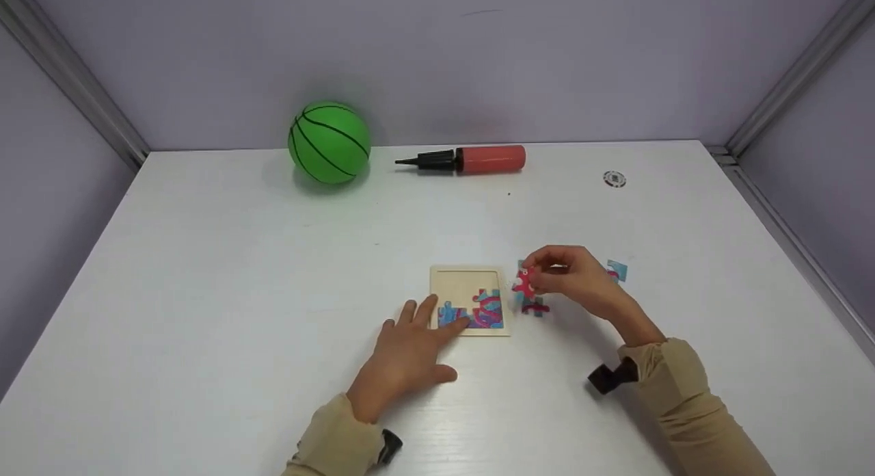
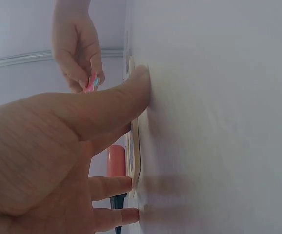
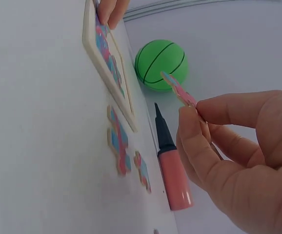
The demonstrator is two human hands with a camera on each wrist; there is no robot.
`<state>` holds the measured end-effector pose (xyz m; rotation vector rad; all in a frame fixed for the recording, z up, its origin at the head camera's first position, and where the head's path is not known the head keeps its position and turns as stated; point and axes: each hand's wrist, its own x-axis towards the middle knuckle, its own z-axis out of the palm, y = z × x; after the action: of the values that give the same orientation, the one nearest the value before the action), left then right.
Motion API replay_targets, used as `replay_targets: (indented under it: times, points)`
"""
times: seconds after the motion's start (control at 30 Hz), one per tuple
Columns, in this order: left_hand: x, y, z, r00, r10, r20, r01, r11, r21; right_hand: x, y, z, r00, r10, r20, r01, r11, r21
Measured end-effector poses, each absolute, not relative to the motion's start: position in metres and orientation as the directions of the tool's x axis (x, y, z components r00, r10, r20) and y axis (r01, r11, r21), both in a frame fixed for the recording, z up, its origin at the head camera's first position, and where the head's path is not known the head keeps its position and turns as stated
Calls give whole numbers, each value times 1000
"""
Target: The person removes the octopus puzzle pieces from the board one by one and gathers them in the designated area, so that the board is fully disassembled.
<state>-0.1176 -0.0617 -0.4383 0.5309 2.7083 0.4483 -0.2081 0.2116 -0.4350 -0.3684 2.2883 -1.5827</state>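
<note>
A shallow wooden puzzle tray point(image 1: 454, 282) lies on the table, with several blue, pink and purple jigsaw pieces point(image 1: 489, 317) fitted along its lower part and right side. My left hand point(image 1: 408, 356) rests at its lower left, fingers spread and fairly straight, the index finger on the fitted pieces. To the right of the tray, my right hand point(image 1: 581, 279) pinches a red-pink puzzle piece point(image 1: 524, 282) between thumb and fingers, raised above the table. In the right wrist view this piece point(image 3: 178, 89) shows a blue tip. Below it lie loose pieces point(image 1: 535, 308), partly hidden by the hand.
Another loose piece point(image 1: 617, 269) lies beyond my right hand. A green ball point(image 1: 329, 143) with black lines stands at the back left. Beside it lies a red and black hand pump point(image 1: 490, 159). A round black-and-white chip point(image 1: 614, 179) lies at the back right.
</note>
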Motion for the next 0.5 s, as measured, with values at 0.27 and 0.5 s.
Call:
replay_targets:
  times: [0.27,0.5]
  points:
    - [-117,-64,-438,-873,420,-250,310,871,380,-202,254,-439,-934,-319,-160,4,438,-899]
    - [-118,-62,-439,-869,422,-259,302,867,397,-201,282,-442,-935,-312,-168,-3,482,-876]
